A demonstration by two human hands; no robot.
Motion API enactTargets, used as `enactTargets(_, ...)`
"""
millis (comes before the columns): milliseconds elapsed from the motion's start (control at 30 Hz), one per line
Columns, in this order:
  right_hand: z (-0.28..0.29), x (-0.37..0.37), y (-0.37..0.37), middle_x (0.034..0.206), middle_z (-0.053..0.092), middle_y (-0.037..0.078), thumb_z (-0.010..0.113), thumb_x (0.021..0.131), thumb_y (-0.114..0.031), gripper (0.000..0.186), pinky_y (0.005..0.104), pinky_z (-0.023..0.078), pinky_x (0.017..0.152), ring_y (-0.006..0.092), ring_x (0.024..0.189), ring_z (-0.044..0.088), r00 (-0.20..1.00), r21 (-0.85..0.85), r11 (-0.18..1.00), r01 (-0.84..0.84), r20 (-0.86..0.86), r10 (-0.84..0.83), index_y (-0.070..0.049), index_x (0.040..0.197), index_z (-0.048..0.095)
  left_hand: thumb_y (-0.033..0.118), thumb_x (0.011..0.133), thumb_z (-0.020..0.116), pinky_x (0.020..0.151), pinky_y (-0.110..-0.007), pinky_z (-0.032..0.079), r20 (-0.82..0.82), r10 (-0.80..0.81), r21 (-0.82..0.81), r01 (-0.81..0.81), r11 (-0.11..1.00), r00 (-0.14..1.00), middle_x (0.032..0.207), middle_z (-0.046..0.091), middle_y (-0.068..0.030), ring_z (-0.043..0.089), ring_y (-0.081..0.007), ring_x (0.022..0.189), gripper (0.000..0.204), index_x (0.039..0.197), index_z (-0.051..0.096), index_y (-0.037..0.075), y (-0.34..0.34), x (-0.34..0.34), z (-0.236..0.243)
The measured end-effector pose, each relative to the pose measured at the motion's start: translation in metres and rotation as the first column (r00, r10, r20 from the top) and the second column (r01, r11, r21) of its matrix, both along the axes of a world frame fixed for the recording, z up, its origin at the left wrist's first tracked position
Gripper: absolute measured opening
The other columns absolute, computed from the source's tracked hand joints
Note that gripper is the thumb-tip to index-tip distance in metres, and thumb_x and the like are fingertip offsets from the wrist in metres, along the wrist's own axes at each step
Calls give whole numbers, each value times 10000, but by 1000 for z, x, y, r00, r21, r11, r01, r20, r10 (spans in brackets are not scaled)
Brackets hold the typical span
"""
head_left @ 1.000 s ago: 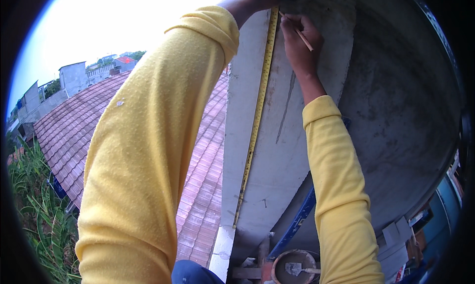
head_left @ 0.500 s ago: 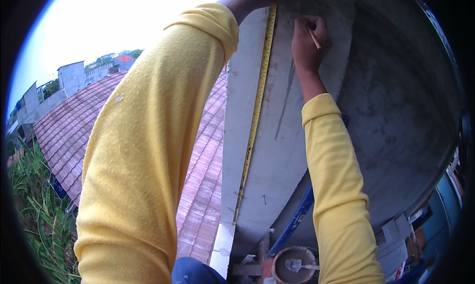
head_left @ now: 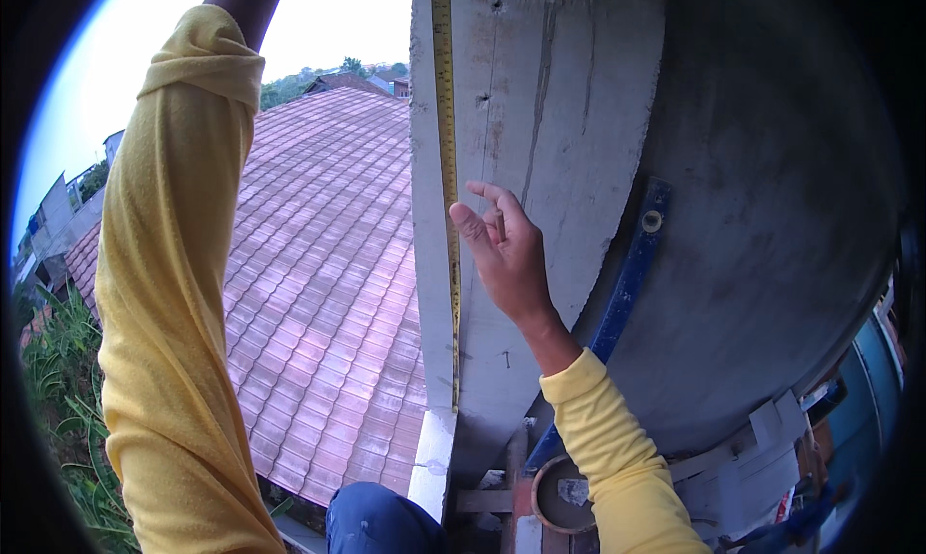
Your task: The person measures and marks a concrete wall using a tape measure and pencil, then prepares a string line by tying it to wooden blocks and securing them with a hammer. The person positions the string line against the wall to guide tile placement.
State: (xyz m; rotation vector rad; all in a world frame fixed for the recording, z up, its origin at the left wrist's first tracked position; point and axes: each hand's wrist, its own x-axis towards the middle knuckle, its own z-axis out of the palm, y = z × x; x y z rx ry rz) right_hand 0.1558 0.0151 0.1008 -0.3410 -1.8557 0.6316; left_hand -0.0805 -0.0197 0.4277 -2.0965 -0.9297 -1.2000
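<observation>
A yellow tape measure blade point(head_left: 447, 120) runs down the left edge of a grey plastered column point(head_left: 579, 101), its lower end near the column's base. My right hand point(head_left: 511, 255) is beside the blade, thumb and index finger stretched toward it. A short brown pencil point(head_left: 500, 227) is tucked between that hand's fingers, mostly hidden by them. Whether the fingertips touch the blade I cannot tell. My left arm, in a yellow sleeve point(head_left: 169, 265), reaches up past the top edge; the hand itself is out of sight.
A blue spirit level point(head_left: 627, 284) leans against the dark wall right of the column. Below it sits a round tub point(head_left: 540, 486) of mortar with a trowel blade point(head_left: 574, 491). A tiled roof point(head_left: 328, 294) slopes at left, beyond my blue-clad knee point(head_left: 376, 520); plants point(head_left: 72, 400) grow lower left.
My right hand has come down the column and its thumb and index finger have spread. My left arm has swung left, its hand leaving view. The view has shifted, showing more roof.
</observation>
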Motion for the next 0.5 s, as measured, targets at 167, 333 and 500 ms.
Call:
enactTargets(167,-107,-25,0,903,634,106,767,942,-389,395,367,515,644,206,716,644,983,-31,997,-68,168,73,-31,1103,720,-13,973,621,846,-315,559,106,374,-100,-364,926,921,1171,686,-172,710,-246,974,632,1548,375,74,-90,-72,-65)
enactTargets(333,-148,-28,-19,941,668,89,774,941,-246,235,350,524,650,223,759,672,955,-135,953,-270,90,283,-29,1029,747,-20,980,622,900,-323,560,214,657,-285,-597,750,723,1185,689,-189,712,-247,1013,610,1539,385,43,-210,-117,-110)
enactTargets(500,-131,-33,-71,851,741,118,806,894,-220,211,375,550,647,300,738,723,850,-215,833,-510,25,527,-51,1007,751,-26,988,623,955,-331,561,221,846,-496,-691,525,485,1198,692,-206,714,-249,1051,589,1529,395,12,-324,-112,-119)
